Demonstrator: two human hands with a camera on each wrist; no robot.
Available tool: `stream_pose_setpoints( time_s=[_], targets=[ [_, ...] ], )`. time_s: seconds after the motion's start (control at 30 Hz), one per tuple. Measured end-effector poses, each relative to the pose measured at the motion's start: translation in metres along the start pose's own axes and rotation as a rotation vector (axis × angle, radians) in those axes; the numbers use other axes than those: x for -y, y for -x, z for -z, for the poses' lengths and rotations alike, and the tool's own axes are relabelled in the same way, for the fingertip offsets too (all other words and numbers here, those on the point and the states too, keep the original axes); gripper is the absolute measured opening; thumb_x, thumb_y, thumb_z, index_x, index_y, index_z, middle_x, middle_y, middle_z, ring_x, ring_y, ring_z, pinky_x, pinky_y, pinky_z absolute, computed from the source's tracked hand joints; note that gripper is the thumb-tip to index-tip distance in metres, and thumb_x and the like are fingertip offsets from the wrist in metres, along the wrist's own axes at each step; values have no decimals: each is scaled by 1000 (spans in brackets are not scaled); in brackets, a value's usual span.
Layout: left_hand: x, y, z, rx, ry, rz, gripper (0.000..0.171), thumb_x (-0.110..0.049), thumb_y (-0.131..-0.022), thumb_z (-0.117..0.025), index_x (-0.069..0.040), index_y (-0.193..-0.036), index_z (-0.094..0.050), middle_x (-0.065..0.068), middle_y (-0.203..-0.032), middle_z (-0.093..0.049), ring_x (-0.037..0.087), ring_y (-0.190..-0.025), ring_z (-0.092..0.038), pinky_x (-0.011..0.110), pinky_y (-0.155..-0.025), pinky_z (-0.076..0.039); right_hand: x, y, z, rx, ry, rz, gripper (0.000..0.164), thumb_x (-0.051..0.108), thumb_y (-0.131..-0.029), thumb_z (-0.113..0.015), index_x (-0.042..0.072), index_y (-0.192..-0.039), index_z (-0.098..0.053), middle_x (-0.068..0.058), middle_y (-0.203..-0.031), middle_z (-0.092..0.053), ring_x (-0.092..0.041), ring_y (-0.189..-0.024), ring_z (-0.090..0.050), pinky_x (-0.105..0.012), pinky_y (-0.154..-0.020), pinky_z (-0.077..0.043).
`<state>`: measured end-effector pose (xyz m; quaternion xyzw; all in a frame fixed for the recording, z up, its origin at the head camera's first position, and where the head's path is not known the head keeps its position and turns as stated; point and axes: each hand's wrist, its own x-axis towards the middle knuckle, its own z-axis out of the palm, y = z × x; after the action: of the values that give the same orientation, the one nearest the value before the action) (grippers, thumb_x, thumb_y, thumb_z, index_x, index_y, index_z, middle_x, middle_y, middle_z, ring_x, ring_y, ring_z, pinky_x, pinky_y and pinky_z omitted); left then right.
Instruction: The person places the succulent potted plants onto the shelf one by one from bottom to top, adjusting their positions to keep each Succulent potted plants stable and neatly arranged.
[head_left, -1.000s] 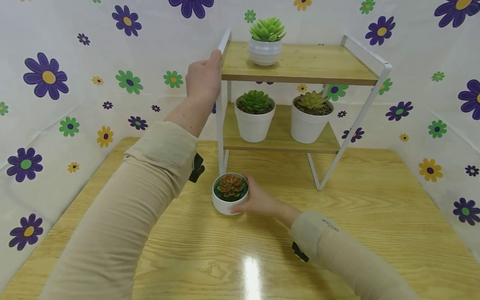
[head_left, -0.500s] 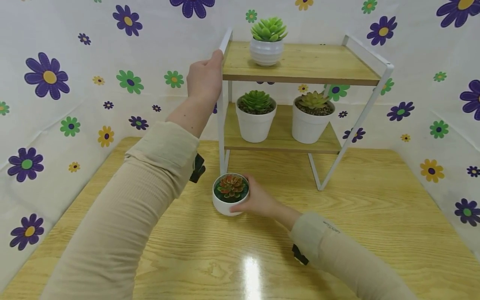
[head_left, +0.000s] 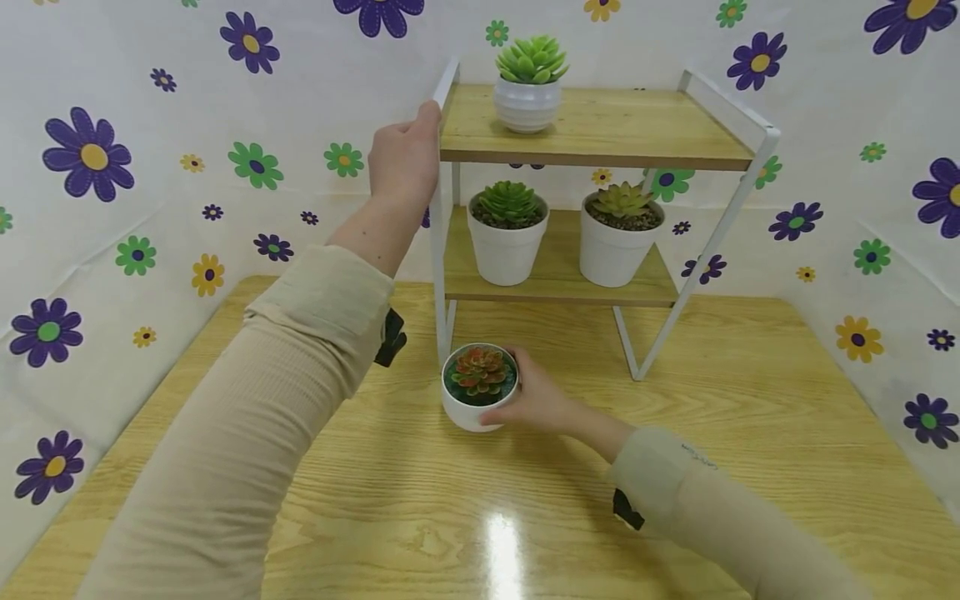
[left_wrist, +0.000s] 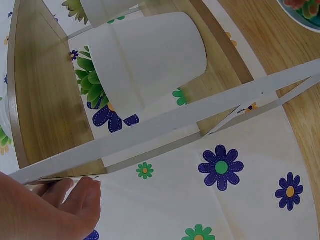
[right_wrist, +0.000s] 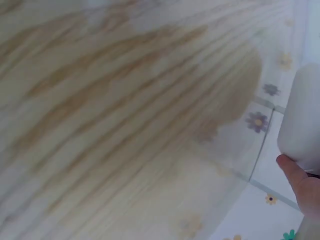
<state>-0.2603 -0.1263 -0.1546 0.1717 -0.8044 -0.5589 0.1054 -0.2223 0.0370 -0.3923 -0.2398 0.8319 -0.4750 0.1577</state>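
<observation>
My left hand [head_left: 407, 158] grips the upper left side of the white metal frame of a two-tier wooden shelf [head_left: 630, 125]. In the left wrist view its curled fingers [left_wrist: 82, 200] show at the frame's edge. My right hand [head_left: 542, 398] holds a low white bowl-shaped pot with a reddish-green succulent [head_left: 480, 375] from its right side, thumb at the front. This pot is in front of the shelf's left leg, low over the wooden table [head_left: 375, 517]. In the right wrist view the thumb [right_wrist: 290, 167] presses against the white pot [right_wrist: 305, 120].
A ribbed white pot with a bright green succulent [head_left: 528, 96] stands on the top board. Two white pots with succulents, the left one [head_left: 508, 246] and the right one [head_left: 618, 250], stand on the lower board. A flower-patterned cloth [head_left: 150, 208] hangs behind.
My right hand and the reddish succulent pot have moved a little to the right. The left hand keeps its grip on the shelf frame.
</observation>
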Motion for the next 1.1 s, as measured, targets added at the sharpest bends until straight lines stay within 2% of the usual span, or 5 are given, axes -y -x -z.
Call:
stream_pose_setpoints(
  time_s=[0.4,0.6,0.8,0.93,1.1],
  targets=[
    [1,0,-2,-14,-7,-7,50,-48,-95,-30,-20,-121,-62,-3,-127,-55,10,-107,-47,27,-93,-44,-3,25,33,24,-2,32,100,25,-69,-84,1,-142,-21,-18,-141,-38,-37,-130,-39,-55,-104,-34],
    [1,0,-2,-7,-10,-15,52,-50,-95,-29,-20,-124,-60,-4,-132,-54,10,-111,-47,27,-97,-43,-1,38,45,14,32,50,98,24,-69,-84,0,-141,-22,-19,-140,-39,-38,-127,-41,-53,-102,-38],
    [0,0,-2,-2,-6,-20,49,-50,-96,-29,-21,-116,-63,-3,-129,-55,9,-109,-47,27,-96,-43,4,51,56,16,17,63,98,23,-68,-84,1,-141,-22,-18,-140,-38,-37,-127,-41,-53,-103,-37],
    [0,1,-3,-3,-7,-8,52,-51,-96,-28,-22,-129,-56,-2,-131,-54,10,-112,-48,27,-97,-44,6,58,61,9,37,88,97,22,-67,-85,1,-140,-25,-17,-138,-40,-36,-126,-43,-52,-101,-40],
    [0,1,-3,-1,1,-7,52,-50,-95,-28,-23,-132,-53,-2,-133,-52,11,-112,-47,27,-98,-44,10,69,66,-2,54,106,96,22,-67,-85,1,-140,-26,-18,-137,-41,-36,-124,-43,-51,-99,-42]
  ],
)
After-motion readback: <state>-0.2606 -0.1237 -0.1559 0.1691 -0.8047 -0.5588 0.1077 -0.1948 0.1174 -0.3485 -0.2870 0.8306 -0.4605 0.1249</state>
